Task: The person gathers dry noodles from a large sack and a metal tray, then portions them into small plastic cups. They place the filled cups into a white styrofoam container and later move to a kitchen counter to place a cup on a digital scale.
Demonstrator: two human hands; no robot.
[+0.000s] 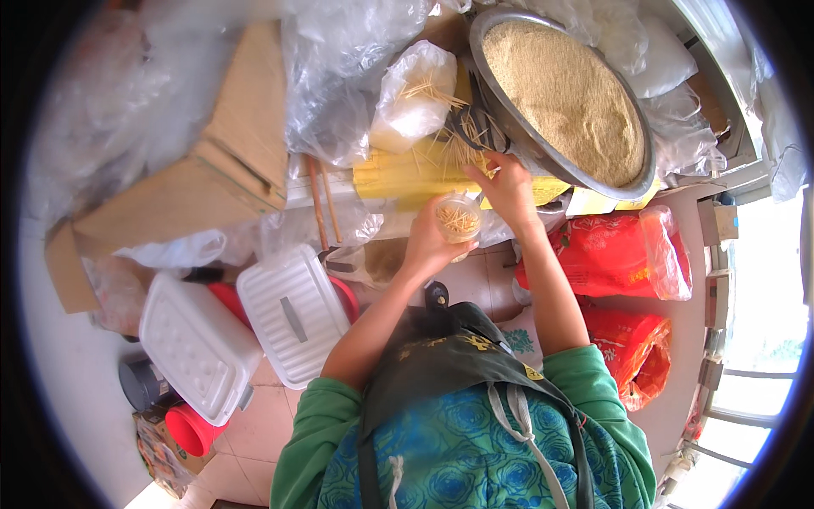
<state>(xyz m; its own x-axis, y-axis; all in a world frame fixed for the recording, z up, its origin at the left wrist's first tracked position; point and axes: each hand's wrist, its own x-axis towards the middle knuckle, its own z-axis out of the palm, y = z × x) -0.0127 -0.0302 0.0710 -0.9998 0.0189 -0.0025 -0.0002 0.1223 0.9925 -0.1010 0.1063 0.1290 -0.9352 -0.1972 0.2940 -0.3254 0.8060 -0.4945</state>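
Observation:
My left hand (430,242) grips a small clear cup (459,217) that holds several thin wooden toothpicks. My right hand (507,188) reaches over a loose pile of toothpicks (454,146) lying on a yellow surface (407,176), fingers pinched at the sticks. Whether it holds any is hard to tell. More toothpicks stick out near a white plastic bag (410,95) just behind the pile. A wide metal basin (646,180) full of tan grain-like stuff (566,93) stands just right of the pile, close to my right hand.
Two white lidded plastic boxes (292,312) (197,346) sit on red tubs at the lower left. Cardboard sheets (229,161) and clear plastic bags (339,76) fill the back left. Red printed bags (627,254) lie at the right. The tile floor (254,424) shows below.

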